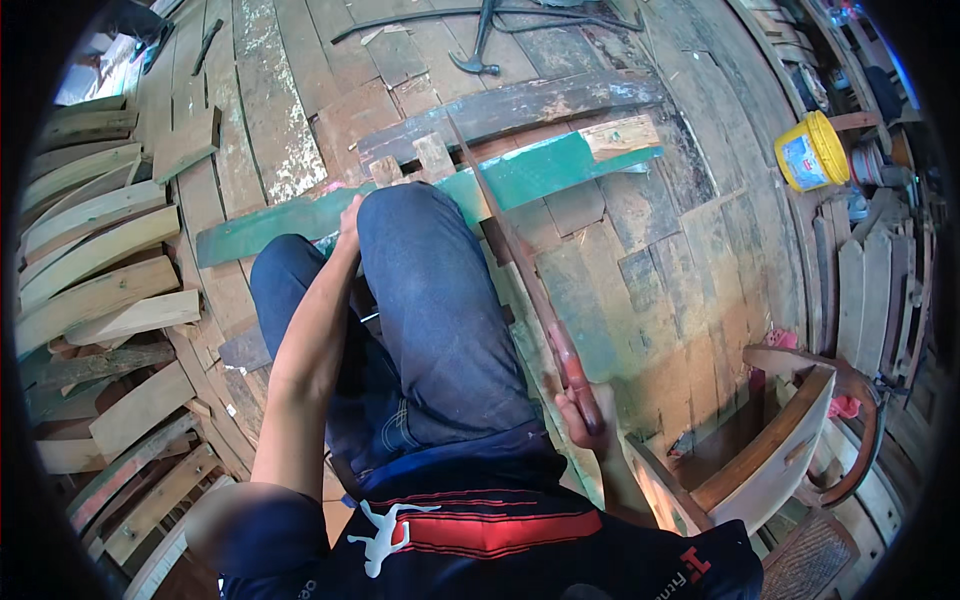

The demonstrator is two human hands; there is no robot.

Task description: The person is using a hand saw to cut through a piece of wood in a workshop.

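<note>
My right hand [590,418] is closed round the reddish-brown handle of a long, narrow-bladed tool [525,262]; whether it is a saw or a long knife I cannot tell. The blade tapers forward across a green-painted board [555,180] lying crosswise beyond my knees. Between my knees my left arm reaches forward. My left hand [350,222] is beside the board, its fingers mostly hidden by my raised knee. Two small wood blocks [434,157] sit at the board's far side, close to the knee.
A dark weathered plank [520,110] lies beyond the board, with a claw hammer [478,60] and a bent dark bar farther off. Curved wood pieces [95,245] are stacked left. At right are a yellow bucket [810,152] and a curved wooden frame [770,440].
</note>
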